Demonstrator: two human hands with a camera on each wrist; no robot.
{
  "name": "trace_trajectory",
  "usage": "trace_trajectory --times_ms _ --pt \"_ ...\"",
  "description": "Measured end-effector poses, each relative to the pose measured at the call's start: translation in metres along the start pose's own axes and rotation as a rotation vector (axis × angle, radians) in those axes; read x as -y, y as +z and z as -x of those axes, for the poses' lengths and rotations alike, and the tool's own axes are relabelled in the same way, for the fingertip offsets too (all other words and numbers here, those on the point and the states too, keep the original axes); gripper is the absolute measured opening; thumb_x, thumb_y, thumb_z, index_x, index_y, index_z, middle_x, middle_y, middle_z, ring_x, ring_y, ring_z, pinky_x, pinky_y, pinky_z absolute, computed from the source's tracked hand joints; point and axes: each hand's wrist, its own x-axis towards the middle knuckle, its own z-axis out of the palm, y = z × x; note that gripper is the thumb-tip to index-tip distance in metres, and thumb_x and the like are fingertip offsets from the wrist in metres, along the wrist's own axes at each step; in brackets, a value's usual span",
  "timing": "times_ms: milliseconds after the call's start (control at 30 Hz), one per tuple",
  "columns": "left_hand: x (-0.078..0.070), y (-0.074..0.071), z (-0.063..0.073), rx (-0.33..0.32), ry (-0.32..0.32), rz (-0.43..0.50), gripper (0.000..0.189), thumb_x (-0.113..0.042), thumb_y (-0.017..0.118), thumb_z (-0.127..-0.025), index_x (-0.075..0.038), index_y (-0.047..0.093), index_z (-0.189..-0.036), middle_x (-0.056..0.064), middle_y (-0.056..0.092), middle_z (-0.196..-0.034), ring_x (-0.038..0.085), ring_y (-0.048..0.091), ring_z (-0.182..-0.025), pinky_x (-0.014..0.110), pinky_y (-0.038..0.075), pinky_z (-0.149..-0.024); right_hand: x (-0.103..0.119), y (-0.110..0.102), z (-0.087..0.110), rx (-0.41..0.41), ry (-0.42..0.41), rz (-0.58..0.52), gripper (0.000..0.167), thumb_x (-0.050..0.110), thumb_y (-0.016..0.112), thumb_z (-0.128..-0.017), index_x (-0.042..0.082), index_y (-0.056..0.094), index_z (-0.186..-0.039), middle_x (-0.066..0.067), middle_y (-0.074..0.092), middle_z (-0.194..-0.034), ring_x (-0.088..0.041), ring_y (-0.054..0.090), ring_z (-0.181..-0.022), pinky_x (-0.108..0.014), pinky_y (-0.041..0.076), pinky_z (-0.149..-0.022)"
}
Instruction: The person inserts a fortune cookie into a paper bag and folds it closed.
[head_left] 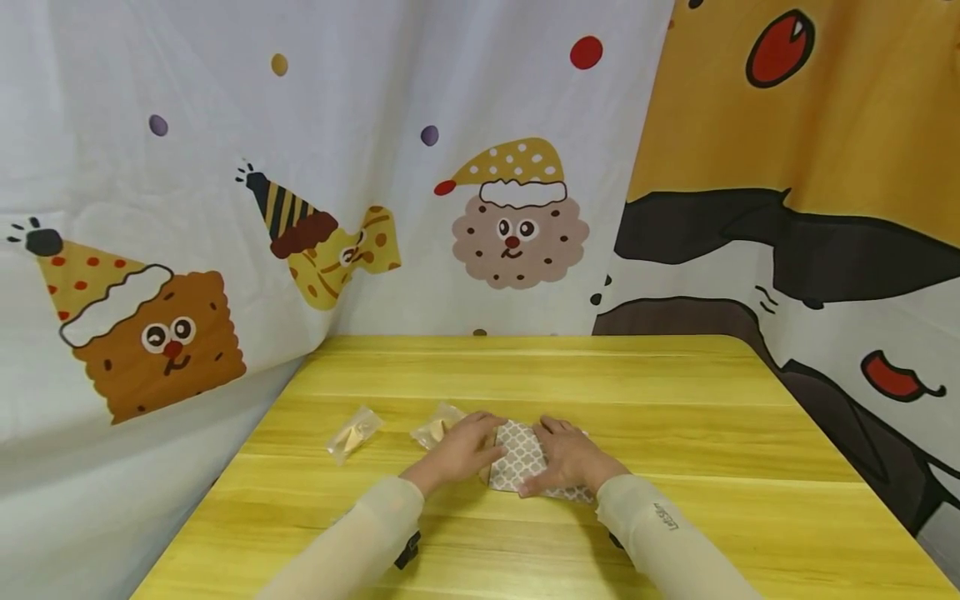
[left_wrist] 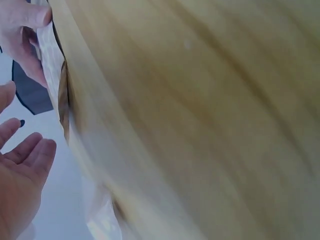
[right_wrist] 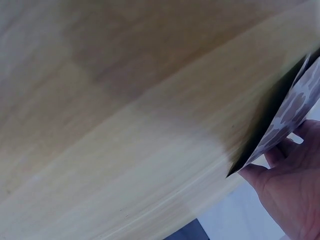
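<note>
A flat paper bag (head_left: 517, 454) with a grey-and-white lattice print lies on the table, its brown inner side showing at the left end. My right hand (head_left: 570, 458) rests spread over its right part, thumb at the near edge and fingers toward the far edge. In the right wrist view, the thumb of the right hand (right_wrist: 295, 187) meets a corner of the bag (right_wrist: 290, 110). My left hand (head_left: 465, 450) is at the bag's left end, fingers loosely extended. The left wrist view shows this left hand (left_wrist: 25, 175) apart from the bag (left_wrist: 52, 55), holding nothing.
Two small clear packets, each with a tan folded piece like a fortune cookie, lie left of the bag: one packet (head_left: 355, 434) farther left, another packet (head_left: 437, 425) just beyond my left hand. The yellow wood-grain table (head_left: 637, 383) meets a printed curtain (head_left: 397, 92) behind.
</note>
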Motion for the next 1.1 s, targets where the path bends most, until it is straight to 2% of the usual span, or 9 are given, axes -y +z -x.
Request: trace_trajectory --times_ms 167,267,433,667,967,1100 --pt "-0.002 0.005 0.000 -0.015 -0.053 0.104 0.044 -0.019 0.065 -0.098 0.000 0.055 -0.137 0.012 0.062 -0.119 0.024 0.061 -0.100 0.035 0.053 -0.085 -0.001 0.000 0.000 0.000 -0.001 -0.010 0.122 0.076 0.074 -0.067 0.002 0.031 -0.154 -0.019 0.023 -0.160 -0.041 0.022 -0.145 -0.057 0.023 -0.115" --pt "-0.001 0.008 0.002 -0.014 -0.083 0.140 0.043 -0.016 0.066 -0.097 0.004 0.056 -0.134 0.015 0.064 -0.114 0.026 0.062 -0.101 0.037 0.053 -0.087 -0.002 0.001 -0.001 -0.001 0.001 -0.009 0.122 0.076 0.073 -0.067 0.002 0.031 -0.154 -0.019 0.023 -0.160 -0.041 0.021 -0.145 -0.058 0.023 -0.114" --pt "0.003 0.012 0.005 -0.018 -0.143 0.183 0.043 -0.014 0.067 -0.096 0.005 0.057 -0.133 0.018 0.064 -0.121 0.029 0.061 -0.111 0.041 0.051 -0.095 -0.003 0.001 -0.002 -0.010 -0.008 -0.003 0.122 0.076 0.074 -0.067 0.002 0.031 -0.154 -0.020 0.023 -0.160 -0.042 0.022 -0.145 -0.059 0.023 -0.114" --pt "0.005 0.011 0.004 -0.017 -0.193 0.267 0.042 -0.012 0.066 -0.096 0.006 0.057 -0.133 0.018 0.064 -0.121 0.030 0.061 -0.111 0.044 0.050 -0.096 -0.003 -0.001 -0.001 -0.017 -0.009 -0.046 0.119 0.074 0.074 -0.069 0.001 0.033 -0.153 -0.020 0.025 -0.159 -0.043 0.023 -0.144 -0.060 0.025 -0.113" --pt "0.007 0.013 -0.003 -0.080 -0.219 0.307 0.039 -0.006 0.066 -0.094 0.006 0.058 -0.130 0.013 0.068 -0.108 0.026 0.063 -0.101 0.039 0.053 -0.089 -0.003 0.000 0.000 -0.027 -0.013 -0.078 0.117 0.072 0.076 -0.069 0.001 0.035 -0.152 -0.021 0.026 -0.158 -0.044 0.024 -0.143 -0.060 0.027 -0.111" --pt "0.005 0.014 -0.005 -0.109 -0.236 0.318 0.036 -0.003 0.066 -0.093 0.005 0.060 -0.128 0.009 0.067 -0.100 0.021 0.062 -0.092 0.033 0.054 -0.079 -0.002 0.002 -0.001 -0.037 -0.010 -0.070 0.117 0.072 0.076 -0.068 0.001 0.035 -0.152 -0.021 0.027 -0.158 -0.045 0.026 -0.142 -0.061 0.027 -0.111"
